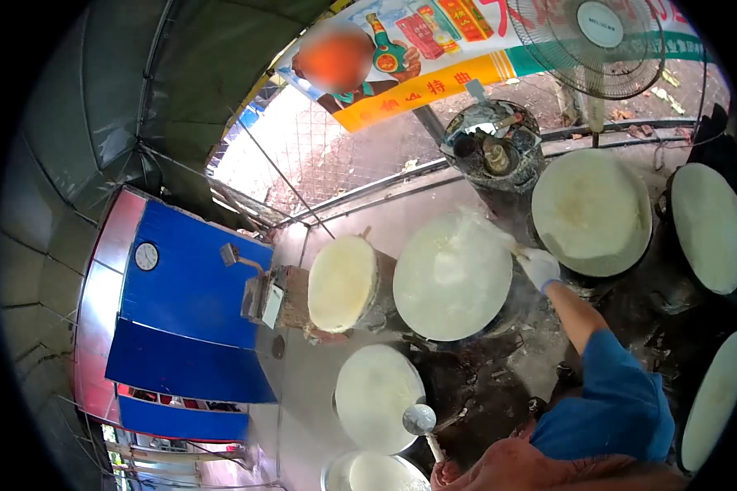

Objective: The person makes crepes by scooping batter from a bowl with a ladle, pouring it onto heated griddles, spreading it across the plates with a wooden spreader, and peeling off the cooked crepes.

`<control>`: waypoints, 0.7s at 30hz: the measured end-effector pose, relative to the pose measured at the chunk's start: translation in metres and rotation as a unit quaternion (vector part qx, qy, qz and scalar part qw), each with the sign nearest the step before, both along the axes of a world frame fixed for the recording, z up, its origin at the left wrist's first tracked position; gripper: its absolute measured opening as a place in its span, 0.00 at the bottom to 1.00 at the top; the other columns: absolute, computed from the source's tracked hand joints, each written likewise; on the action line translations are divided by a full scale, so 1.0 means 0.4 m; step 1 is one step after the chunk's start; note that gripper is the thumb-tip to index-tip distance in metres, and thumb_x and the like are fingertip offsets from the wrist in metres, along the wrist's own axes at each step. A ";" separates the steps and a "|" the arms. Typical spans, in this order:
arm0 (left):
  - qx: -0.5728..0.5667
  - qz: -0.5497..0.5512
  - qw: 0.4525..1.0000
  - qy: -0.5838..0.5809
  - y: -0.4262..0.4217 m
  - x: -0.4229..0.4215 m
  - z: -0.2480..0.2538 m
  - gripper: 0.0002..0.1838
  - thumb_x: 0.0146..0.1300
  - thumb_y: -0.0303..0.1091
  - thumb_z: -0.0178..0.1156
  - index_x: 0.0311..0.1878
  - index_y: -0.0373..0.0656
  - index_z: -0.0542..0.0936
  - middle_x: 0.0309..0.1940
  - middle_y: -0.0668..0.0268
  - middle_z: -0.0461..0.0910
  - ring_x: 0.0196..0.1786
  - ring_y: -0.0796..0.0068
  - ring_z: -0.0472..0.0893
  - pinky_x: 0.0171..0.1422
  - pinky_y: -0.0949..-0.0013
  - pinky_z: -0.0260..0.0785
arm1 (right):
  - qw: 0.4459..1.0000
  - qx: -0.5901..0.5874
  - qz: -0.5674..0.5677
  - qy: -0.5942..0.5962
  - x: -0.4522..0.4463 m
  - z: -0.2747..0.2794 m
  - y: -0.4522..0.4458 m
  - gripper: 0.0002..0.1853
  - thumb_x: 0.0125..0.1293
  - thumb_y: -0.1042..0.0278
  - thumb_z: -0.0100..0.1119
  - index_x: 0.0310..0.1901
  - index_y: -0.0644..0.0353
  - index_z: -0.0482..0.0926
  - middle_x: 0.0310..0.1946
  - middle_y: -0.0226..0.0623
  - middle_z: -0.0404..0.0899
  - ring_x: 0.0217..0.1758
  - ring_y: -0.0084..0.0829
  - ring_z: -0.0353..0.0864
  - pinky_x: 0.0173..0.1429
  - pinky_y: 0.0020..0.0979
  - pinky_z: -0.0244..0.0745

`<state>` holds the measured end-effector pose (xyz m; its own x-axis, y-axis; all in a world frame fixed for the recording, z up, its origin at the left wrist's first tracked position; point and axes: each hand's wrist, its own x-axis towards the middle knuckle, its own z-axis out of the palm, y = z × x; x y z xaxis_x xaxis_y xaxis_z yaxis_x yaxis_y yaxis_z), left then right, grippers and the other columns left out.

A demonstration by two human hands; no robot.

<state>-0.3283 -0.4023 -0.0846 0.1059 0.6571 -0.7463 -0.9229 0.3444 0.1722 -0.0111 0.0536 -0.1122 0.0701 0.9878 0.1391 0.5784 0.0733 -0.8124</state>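
Observation:
My left hand is at the bottom edge, closed around the handle of a metal ladle. The ladle's round bowl overlaps the right edge of a pale round griddle. Below it a metal basin holds whitish batter. My right hand, in a white glove, is closed on the short handle of a spreader. Its whitish head is blurred at the upper right of another round griddle, which is coated with a pale layer.
More round, pale-topped griddles stand at the right. A cream-coloured round slab is left of centre. Behind stands a drum with jars on top. A fan and a banner are at the back, a blue panel at the left.

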 end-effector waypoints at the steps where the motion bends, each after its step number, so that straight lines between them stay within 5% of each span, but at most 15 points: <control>1: 0.002 0.000 1.000 0.003 0.002 -0.002 -0.002 0.18 0.63 0.40 0.52 0.19 0.51 0.62 0.11 0.74 0.60 0.12 0.81 0.61 0.14 0.76 0.53 | 0.996 -0.001 0.035 -0.088 -0.019 -0.022 0.023 0.15 0.59 0.56 0.55 0.42 0.54 0.81 0.36 0.47 0.82 0.41 0.49 0.80 0.47 0.44 0.74; 6: 0.027 -0.001 1.000 0.011 0.107 -0.035 0.029 0.18 0.63 0.39 0.52 0.18 0.51 0.62 0.11 0.74 0.60 0.12 0.81 0.61 0.14 0.76 0.53 | 0.939 0.101 0.215 -0.247 0.036 0.043 -0.027 0.13 0.61 0.53 0.50 0.35 0.49 0.81 0.29 0.45 0.81 0.32 0.47 0.81 0.36 0.47 0.75; 8: 0.041 -0.027 0.997 0.064 0.228 -0.078 0.051 0.18 0.63 0.39 0.52 0.18 0.51 0.62 0.11 0.74 0.60 0.12 0.81 0.61 0.14 0.76 0.53 | 0.955 0.076 0.134 -0.256 0.090 0.044 -0.013 0.11 0.62 0.53 0.52 0.34 0.47 0.81 0.23 0.44 0.79 0.27 0.46 0.80 0.32 0.47 0.73; 9: -0.021 0.074 0.995 -0.056 0.307 -0.053 0.133 0.18 0.63 0.38 0.52 0.18 0.51 0.61 0.10 0.74 0.60 0.11 0.81 0.61 0.14 0.76 0.53 | 0.963 0.062 0.076 -0.251 0.097 0.021 -0.015 0.11 0.62 0.53 0.53 0.34 0.47 0.82 0.22 0.43 0.79 0.26 0.46 0.80 0.32 0.47 0.73; 10: -0.011 0.075 0.996 -0.039 0.359 -0.040 0.155 0.18 0.62 0.37 0.53 0.18 0.51 0.61 0.11 0.74 0.59 0.12 0.81 0.60 0.14 0.76 0.53 | 0.968 0.048 0.019 -0.247 0.095 -0.001 -0.036 0.11 0.61 0.52 0.53 0.33 0.47 0.82 0.22 0.43 0.79 0.25 0.46 0.80 0.31 0.47 0.73; 11: -0.001 0.077 0.997 -0.023 0.411 -0.028 0.178 0.18 0.62 0.35 0.53 0.18 0.51 0.61 0.11 0.74 0.59 0.12 0.82 0.60 0.14 0.76 0.53 | 0.961 0.071 0.066 -0.259 0.084 -0.021 -0.066 0.12 0.61 0.52 0.54 0.33 0.48 0.82 0.22 0.43 0.79 0.26 0.45 0.80 0.31 0.47 0.73; 12: 0.078 -0.020 0.987 0.136 0.464 -0.055 0.126 0.18 0.62 0.34 0.53 0.18 0.51 0.61 0.11 0.75 0.58 0.12 0.82 0.59 0.14 0.76 0.52 | 0.952 0.093 0.110 -0.270 0.078 -0.034 -0.093 0.13 0.61 0.51 0.54 0.33 0.49 0.82 0.22 0.43 0.79 0.26 0.45 0.80 0.31 0.47 0.73; 14: 0.094 -0.012 0.995 0.031 0.575 -0.095 0.042 0.17 0.62 0.31 0.53 0.19 0.50 0.60 0.12 0.75 0.56 0.12 0.82 0.57 0.14 0.76 0.52 | 0.954 0.075 0.109 -0.270 0.090 0.027 -0.137 0.13 0.61 0.50 0.54 0.33 0.48 0.82 0.22 0.44 0.78 0.27 0.44 0.80 0.32 0.47 0.72; 17: 0.100 0.010 0.985 0.143 0.687 0.008 0.131 0.12 0.61 0.27 0.51 0.25 0.49 0.61 0.15 0.73 0.57 0.14 0.82 0.58 0.14 0.76 0.52 | 0.976 -0.005 0.006 -0.217 0.151 -0.003 -0.140 0.13 0.62 0.50 0.53 0.36 0.47 0.81 0.24 0.44 0.79 0.30 0.45 0.80 0.35 0.46 0.73; 21: 0.095 -0.018 0.952 0.291 0.800 0.119 0.087 0.11 0.60 0.27 0.52 0.34 0.46 0.58 0.16 0.71 0.58 0.15 0.79 0.61 0.16 0.73 0.55 | 0.952 -0.029 0.072 -0.296 0.063 0.005 -0.282 0.15 0.64 0.49 0.49 0.40 0.48 0.80 0.29 0.45 0.80 0.33 0.48 0.80 0.38 0.48 0.73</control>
